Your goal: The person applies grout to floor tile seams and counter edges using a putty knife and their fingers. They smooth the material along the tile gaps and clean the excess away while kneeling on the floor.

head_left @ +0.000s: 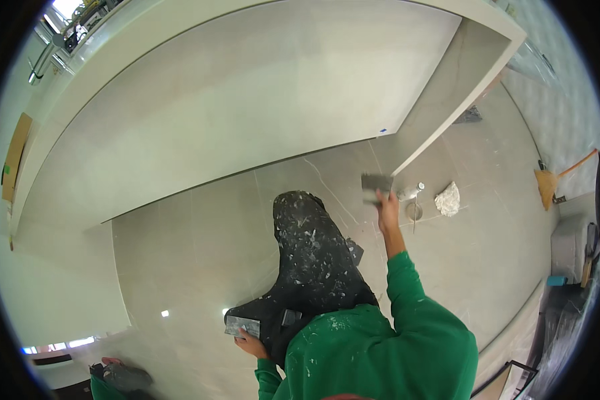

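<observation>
My right hand [387, 208] grips a grey rectangular spatula [375, 181] at the lower end of a narrow white upright edge [447, 120] on the counter. My left hand [249, 344], low by my dark, paint-spattered trousers, holds another grey flat blade [239, 323] smeared with pale material. Just right of my right hand stand a small white bottle [411, 192] and a round container [413, 213] with a thin stick in it. A crumpled white cloth [447, 199] lies beside them on the grey tiled floor [180, 267]. A small blue tape piece [383, 131] is on the white panel.
The white counter [260, 73] arches across the top, with a tap [41, 67] at upper left. A broom head [545, 187] with orange handle rests at right. Grey boxes [567, 240] and plastic-covered items line the right side. Green and grey shapes, possibly a reflection, show at lower left.
</observation>
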A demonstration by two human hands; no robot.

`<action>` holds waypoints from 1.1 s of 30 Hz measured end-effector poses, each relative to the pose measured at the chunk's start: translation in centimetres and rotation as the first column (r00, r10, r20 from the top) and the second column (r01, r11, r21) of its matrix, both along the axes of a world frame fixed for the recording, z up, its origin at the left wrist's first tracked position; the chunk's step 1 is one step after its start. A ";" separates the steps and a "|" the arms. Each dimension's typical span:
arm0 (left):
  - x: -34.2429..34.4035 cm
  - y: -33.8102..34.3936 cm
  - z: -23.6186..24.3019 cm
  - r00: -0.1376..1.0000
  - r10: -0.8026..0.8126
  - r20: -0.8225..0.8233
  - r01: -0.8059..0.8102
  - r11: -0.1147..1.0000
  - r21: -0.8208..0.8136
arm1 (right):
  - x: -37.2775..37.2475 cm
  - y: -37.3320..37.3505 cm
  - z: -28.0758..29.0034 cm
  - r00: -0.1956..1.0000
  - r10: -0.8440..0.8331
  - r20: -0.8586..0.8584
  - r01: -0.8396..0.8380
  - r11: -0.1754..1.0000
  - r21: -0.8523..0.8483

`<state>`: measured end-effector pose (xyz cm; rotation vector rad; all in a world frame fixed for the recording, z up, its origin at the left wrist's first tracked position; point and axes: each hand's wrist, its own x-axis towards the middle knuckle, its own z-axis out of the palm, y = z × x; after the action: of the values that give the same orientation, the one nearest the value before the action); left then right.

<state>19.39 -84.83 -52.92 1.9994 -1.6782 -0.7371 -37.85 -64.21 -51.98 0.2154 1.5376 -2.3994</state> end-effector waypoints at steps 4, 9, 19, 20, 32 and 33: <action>-1.5 -0.8 1.1 0.999 -0.047 -0.021 0.047 0.999 0.007 | -5.0 -6.6 15.3 0.984 0.079 -0.157 -0.122 0.951 -0.285; -0.5 -1.6 0.4 0.996 -0.062 -0.065 0.062 0.998 -0.001 | -6.8 -16.9 26.8 0.861 0.162 -0.482 -0.289 0.936 -0.202; 0.2 -1.6 -0.5 0.999 -0.023 -0.037 0.024 0.999 0.029 | -8.4 -24.3 36.4 0.737 0.079 -0.671 -0.291 0.934 -0.209; 0.4 -1.5 -0.7 0.999 -0.020 -0.034 0.021 0.999 0.027 | -8.2 -24.6 36.8 0.744 0.077 -0.663 -0.289 0.932 -0.216; -0.4 -1.2 -0.4 0.998 -0.022 -0.059 0.021 1.000 -0.012 | -9.1 -23.8 38.4 0.760 -0.004 -0.650 -0.197 0.952 -0.235; 0.0 -1.3 -0.3 0.999 -0.017 -0.034 0.017 1.000 0.002 | -8.9 -23.9 38.6 0.744 -0.045 -0.666 -0.190 0.942 -0.276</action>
<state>19.35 -86.12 -53.24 1.9650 -1.6777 -0.7754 -46.78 -88.09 -13.35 -0.8594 1.2850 -2.7675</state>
